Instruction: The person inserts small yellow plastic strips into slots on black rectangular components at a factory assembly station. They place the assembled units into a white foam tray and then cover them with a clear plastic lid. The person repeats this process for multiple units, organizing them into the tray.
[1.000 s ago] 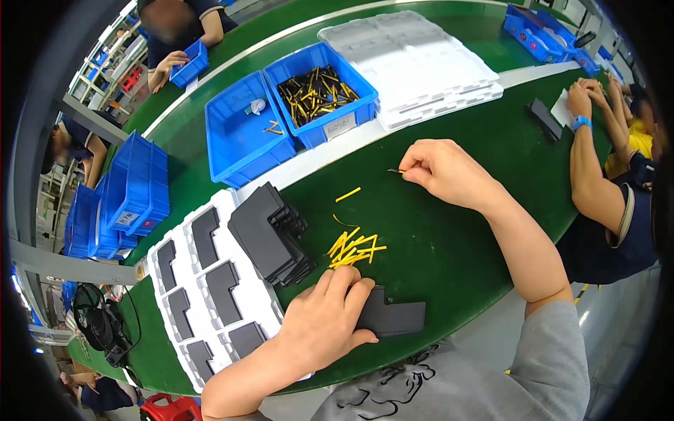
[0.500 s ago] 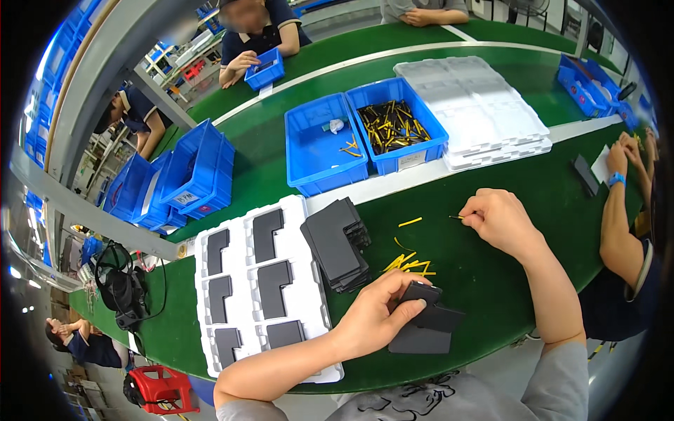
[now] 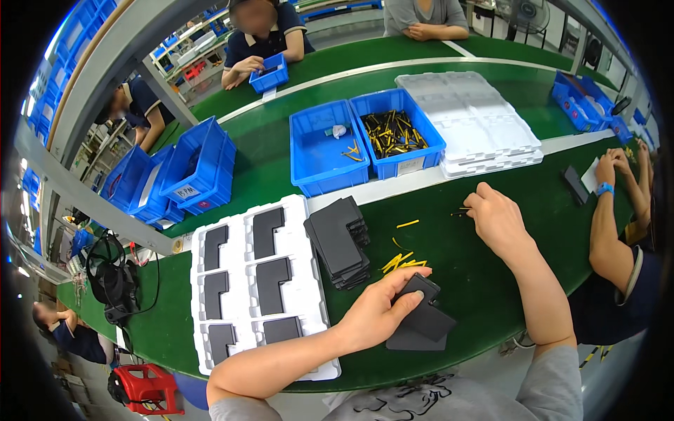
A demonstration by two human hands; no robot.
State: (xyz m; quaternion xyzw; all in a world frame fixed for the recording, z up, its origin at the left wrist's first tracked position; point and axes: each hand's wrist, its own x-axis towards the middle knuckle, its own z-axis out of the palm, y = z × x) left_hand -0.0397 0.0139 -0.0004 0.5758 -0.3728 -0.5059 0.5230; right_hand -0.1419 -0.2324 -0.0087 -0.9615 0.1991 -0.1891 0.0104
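Observation:
My left hand (image 3: 375, 312) grips a black L-shaped flat piece (image 3: 430, 314), its thumb lying across the top. Another black flat piece (image 3: 419, 342) shows partly beneath it on the table. To the right and farther off, my right hand (image 3: 497, 221) pinches a thin dark strip (image 3: 460, 212) at its fingertips, too small to make out fully. Just beyond my left hand lies a small heap of yellow strips (image 3: 399, 262), with one loose yellow strip (image 3: 407, 224) farther away. Left of the heap stands a stack of black L-shaped pieces (image 3: 335, 242).
A white moulded tray (image 3: 241, 242) at left holds several black L-shaped pieces. Beyond are a blue bin (image 3: 326, 184) with few strips and a blue bin (image 3: 408, 166) full of black-and-yellow strips. Stacked white trays (image 3: 484, 126) stand beside them. Co-workers sit around the green table.
The whole view has shifted slightly. My right hand has turned a little, its fingertips still pinched. The black piece in my left hand is tilted slightly differently.

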